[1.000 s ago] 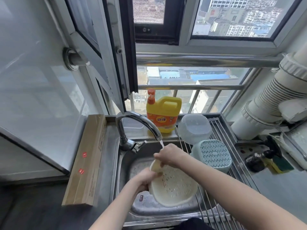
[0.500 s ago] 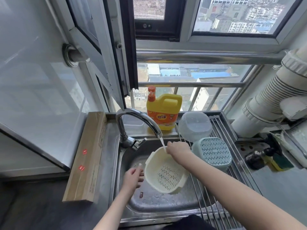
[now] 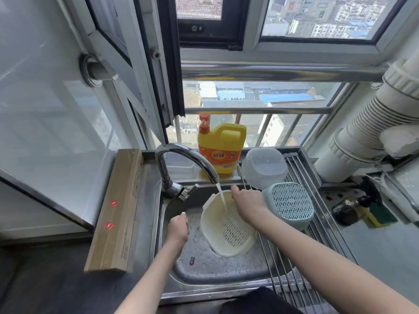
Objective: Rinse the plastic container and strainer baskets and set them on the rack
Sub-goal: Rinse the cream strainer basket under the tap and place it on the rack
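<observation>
Fingers of the left hand (image 3: 178, 228) are loosely curled over the sink (image 3: 226, 268), nothing being held. Under the faucet (image 3: 188, 162) stream, the cream strainer basket (image 3: 229, 225) is gripped at its rim by the right hand (image 3: 248, 201). On the rack (image 3: 301, 241), the clear container (image 3: 264, 167) and green basket (image 3: 290, 203) are set upside down.

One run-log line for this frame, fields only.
phase: rinsing | right hand: grips cream strainer basket rim under tap stream | left hand: free | rack: clear container, green basket
</observation>
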`<control>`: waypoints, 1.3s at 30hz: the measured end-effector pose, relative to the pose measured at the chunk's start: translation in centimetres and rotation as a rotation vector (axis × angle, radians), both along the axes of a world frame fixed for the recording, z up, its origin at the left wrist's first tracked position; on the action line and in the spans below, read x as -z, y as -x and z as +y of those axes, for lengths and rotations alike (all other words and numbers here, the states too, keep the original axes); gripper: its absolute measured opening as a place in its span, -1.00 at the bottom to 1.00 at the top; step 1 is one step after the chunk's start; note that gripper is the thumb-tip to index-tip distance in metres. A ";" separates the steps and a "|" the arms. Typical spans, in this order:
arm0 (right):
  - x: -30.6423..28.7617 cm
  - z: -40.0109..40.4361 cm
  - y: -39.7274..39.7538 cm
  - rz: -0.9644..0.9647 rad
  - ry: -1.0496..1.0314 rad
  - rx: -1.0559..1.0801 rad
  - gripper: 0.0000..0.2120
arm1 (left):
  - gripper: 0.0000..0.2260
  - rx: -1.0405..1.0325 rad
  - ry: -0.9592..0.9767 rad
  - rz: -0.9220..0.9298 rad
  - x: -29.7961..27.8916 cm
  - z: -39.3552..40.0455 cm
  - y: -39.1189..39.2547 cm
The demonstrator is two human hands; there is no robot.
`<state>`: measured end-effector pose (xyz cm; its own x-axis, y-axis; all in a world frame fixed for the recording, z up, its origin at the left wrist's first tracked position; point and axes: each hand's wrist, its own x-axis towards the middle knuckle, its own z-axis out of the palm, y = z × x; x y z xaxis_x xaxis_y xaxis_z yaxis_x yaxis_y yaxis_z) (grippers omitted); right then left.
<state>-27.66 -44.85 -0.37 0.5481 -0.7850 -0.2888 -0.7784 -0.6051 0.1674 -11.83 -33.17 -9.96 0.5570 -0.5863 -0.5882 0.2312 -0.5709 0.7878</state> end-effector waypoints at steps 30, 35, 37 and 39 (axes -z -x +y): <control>-1.0 -0.7 -0.1 -0.001 -0.198 -0.186 -0.70 | -0.58 0.328 0.059 -0.266 -3.8 -1.8 6.4; -1.0 -0.9 0.1 -0.350 -0.269 0.012 -0.47 | -0.70 0.143 -0.162 0.363 -3.2 -0.4 4.9; -0.5 -0.6 0.2 -0.390 -0.311 0.051 -0.43 | -0.73 0.076 -0.098 0.691 -3.2 0.1 4.7; 0.1 -0.6 0.5 -0.496 -0.369 0.143 -0.44 | -0.79 0.039 0.003 0.810 -3.1 0.4 4.2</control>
<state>-28.12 -45.47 -0.47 0.5833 -0.7574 -0.2933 -0.7873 -0.4385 -0.4335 -16.07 -32.77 -6.82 -0.0616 -0.5986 -0.7986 0.7104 -0.5884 0.3862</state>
